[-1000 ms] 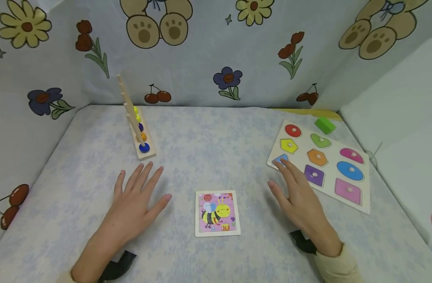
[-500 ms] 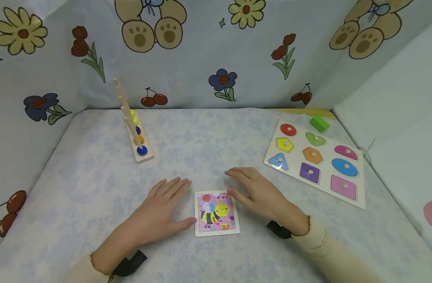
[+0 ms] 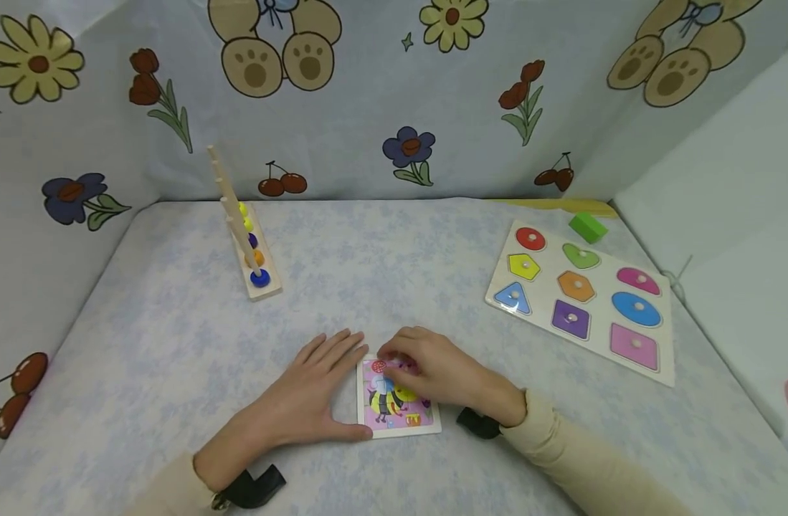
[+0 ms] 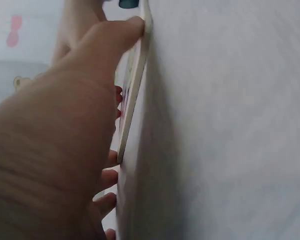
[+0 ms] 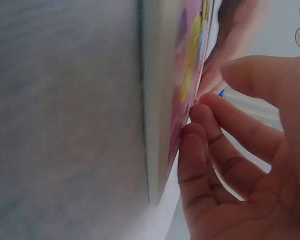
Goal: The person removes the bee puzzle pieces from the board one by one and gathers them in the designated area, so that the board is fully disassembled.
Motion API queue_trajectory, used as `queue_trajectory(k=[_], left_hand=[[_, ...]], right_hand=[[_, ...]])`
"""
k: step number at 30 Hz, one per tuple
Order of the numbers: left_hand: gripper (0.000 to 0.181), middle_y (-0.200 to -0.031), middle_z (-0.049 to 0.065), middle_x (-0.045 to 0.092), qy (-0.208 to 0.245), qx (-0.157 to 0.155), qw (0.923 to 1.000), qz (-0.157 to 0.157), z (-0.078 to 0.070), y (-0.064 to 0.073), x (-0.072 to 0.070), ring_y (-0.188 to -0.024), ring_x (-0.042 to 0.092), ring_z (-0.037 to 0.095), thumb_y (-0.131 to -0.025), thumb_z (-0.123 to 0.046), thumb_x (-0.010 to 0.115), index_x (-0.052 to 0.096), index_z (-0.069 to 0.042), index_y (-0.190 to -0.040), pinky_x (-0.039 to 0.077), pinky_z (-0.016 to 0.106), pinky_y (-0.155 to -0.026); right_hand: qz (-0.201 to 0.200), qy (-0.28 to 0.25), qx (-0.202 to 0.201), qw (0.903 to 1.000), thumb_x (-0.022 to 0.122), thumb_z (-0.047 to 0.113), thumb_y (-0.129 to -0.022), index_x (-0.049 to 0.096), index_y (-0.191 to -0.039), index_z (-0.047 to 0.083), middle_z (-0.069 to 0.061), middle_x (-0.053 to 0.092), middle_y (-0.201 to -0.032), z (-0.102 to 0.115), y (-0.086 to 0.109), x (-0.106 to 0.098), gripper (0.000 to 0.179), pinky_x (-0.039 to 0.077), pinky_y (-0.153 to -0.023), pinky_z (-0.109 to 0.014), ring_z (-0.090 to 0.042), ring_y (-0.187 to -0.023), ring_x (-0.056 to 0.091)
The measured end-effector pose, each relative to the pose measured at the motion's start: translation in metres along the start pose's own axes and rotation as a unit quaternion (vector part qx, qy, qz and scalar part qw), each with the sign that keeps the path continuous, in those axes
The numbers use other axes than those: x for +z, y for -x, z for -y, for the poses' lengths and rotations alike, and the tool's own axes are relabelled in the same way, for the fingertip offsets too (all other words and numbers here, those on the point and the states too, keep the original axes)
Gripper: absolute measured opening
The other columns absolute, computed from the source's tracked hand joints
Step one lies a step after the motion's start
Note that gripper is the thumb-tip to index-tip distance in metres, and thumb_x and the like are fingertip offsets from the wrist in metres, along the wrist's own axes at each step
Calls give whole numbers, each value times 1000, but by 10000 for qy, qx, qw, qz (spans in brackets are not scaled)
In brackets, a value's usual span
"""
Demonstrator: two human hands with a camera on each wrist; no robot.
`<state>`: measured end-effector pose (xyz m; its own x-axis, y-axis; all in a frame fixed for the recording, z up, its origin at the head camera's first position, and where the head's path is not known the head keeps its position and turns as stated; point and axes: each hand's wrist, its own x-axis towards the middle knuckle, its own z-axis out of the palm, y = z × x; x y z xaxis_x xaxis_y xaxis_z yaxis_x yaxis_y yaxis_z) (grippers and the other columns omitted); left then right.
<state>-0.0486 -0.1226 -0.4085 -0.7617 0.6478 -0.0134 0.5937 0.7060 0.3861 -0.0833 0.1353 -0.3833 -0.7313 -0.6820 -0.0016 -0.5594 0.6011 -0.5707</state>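
Observation:
A bee jigsaw puzzle (image 3: 387, 405) in a white frame lies flat near the front middle of the table. Along its left side rests my left hand (image 3: 303, 401), fingers straight, with the thumb on the lower left corner and a finger by the upper left one. The left wrist view shows that thumb (image 4: 127, 35) at the frame's edge. My right hand (image 3: 448, 369) reaches over the puzzle's upper right part and hides it. In the right wrist view, its bent fingertips (image 5: 192, 140) touch the puzzle's face, while the thumb stands apart from them.
A wooden peg stand (image 3: 264, 287) with coloured beads stands at the back left. At the right lies a knobbed shape board (image 3: 542, 308), with a green block (image 3: 588, 227) behind its far edge. A patterned cloth wall (image 3: 348, 143) rises behind the table.
Both hands have come inward to the puzzle, the right one from beside the shape board. The left thumb now lies on the puzzle's corner, and the right fingers have bent onto its top.

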Motion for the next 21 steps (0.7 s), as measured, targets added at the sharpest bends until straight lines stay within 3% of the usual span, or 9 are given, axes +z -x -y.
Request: queue_trajectory(k=[3,7,15,21], left_hand=[[115,-171,4,24,158,97,9997,-133,4,0,4,-159,17,28,-79,-88,59,34,-13,-162,15,57,-129],[122,-171,3,25,-30,264,9992,-312,8,0,9,-159,18,26,-74,-94,56,34,-13,-162,14,54,-130],[120,-167,5,34,-330,727,9941,-729,14,-4,10,-156,27,26,-74,-92,59,41,-9,-159,20,52,-128],[117,-159,4,44,-122,723,9946,-731,16,0,14,-152,34,23,-73,-90,61,46,-8,-155,21,48,-129]], right_hand=[[113,12,21,9999,74,25,-97,74,-118,14,6,68,-108,0,-5,2,24,53,-78,-22,-9,-90,56],[264,-22,32,9996,76,25,-95,73,-118,15,6,67,-109,-2,-8,3,25,51,-74,-21,-9,-89,54],[-68,-362,34,9993,79,21,-93,73,-117,15,8,67,-105,-7,-5,6,26,51,-79,-23,-9,-95,55],[-50,-412,20,9991,78,23,-94,77,-119,17,9,68,-105,-8,-5,12,26,48,-75,-22,-8,-93,54]])
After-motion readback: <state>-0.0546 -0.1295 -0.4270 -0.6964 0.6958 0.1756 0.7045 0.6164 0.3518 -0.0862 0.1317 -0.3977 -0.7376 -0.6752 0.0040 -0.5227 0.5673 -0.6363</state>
